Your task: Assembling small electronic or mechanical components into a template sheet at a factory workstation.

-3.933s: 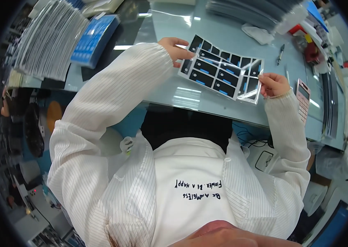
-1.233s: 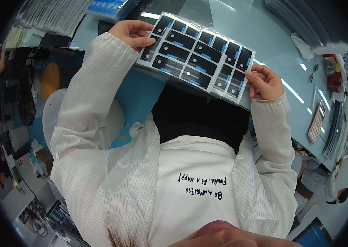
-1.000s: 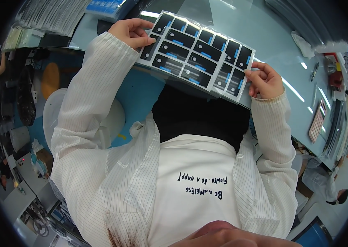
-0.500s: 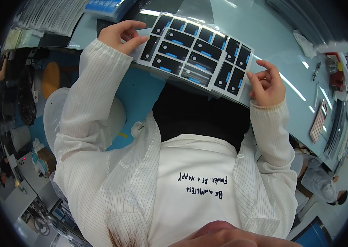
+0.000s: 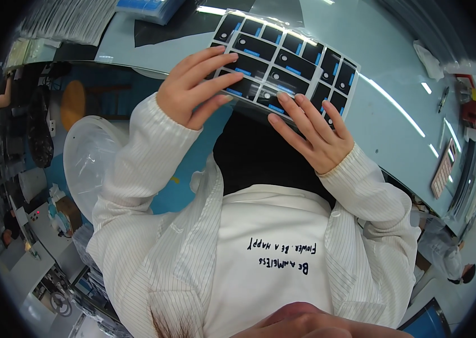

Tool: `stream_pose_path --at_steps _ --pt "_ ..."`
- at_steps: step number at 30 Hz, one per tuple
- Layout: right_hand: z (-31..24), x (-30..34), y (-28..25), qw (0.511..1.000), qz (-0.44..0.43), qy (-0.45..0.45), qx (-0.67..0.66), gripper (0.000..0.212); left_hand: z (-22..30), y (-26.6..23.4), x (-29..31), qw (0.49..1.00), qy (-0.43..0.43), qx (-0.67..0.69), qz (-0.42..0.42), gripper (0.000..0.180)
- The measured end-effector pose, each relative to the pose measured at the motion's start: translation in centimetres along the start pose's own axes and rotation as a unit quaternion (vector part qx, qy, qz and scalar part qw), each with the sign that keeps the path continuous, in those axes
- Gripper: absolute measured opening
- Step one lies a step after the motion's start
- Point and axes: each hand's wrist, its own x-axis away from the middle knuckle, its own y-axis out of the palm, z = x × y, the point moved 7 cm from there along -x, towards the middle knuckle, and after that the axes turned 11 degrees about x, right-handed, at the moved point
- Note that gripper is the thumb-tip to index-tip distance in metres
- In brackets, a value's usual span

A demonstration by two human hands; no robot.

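A glossy sheet of black labels (image 5: 290, 63) with white borders, blue strips and pale round spots lies at the table's near edge. Over its left part, my left hand (image 5: 196, 84) rests with fingers stretched out and apart. My right hand (image 5: 319, 128) lies across the sheet's near edge, right of the middle, its fingers spread flat. Neither hand grips anything. The fingers cover some of the labels on the left and lower right.
A glass-topped table (image 5: 396, 124) carries a dark flat piece (image 5: 165, 29) beyond the sheet. Stacked sheets (image 5: 72, 19) and a blue pack (image 5: 147, 8) stand far left. A pink calculator (image 5: 443, 169), a pen (image 5: 443, 99) and a white tissue (image 5: 428, 59) lie right. A white stool (image 5: 89, 163) stands left.
Both hands have come inward from the sheet's side edges and now lie over its front with fingers stretched. The sheet has shifted slightly right.
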Motion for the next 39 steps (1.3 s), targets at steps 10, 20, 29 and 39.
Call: stream_pose_path --at_steps 10,20,29,39 --pt "0.3 0.4 0.3 0.998 -0.028 0.031 0.055 0.053 0.1 2.4 0.0 0.997 -0.002 -0.041 -0.069 0.034" --pt "-1.0 -0.2 1.2 0.988 -0.014 0.053 0.148 0.044 -0.1 2.4 -0.6 0.995 0.041 -0.063 -0.059 0.039" --pt "-1.1 -1.1 -1.2 0.998 0.066 0.019 0.003 0.041 -0.8 1.9 -0.9 0.994 0.020 -0.023 -0.101 0.031" --pt "6.4 -1.6 -2.1 0.881 0.056 0.157 -0.442 0.018 -4.1 1.1 -1.6 0.956 0.062 0.206 -0.199 0.074"
